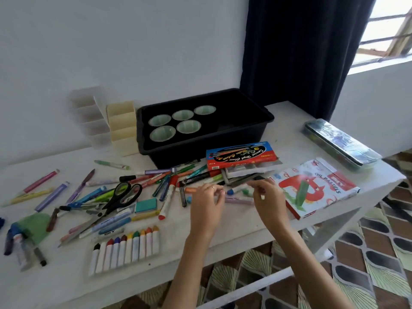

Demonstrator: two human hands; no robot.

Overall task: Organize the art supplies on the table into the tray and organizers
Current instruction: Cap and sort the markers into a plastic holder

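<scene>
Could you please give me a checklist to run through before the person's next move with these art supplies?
1. Black tray open-topped, with room left beside the cups: ok.
2. Green cups in the tray look empty: ok.
3. Cream organizer upright, left of the tray: ok.
4. Right hand pinches a thin stick: ok.
5. Left hand free: cannot tell, its fingers are curled.

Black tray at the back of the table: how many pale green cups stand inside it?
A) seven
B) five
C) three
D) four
B: five pale green cups stand inside the black tray, three in the back row and two in the front row.
</scene>
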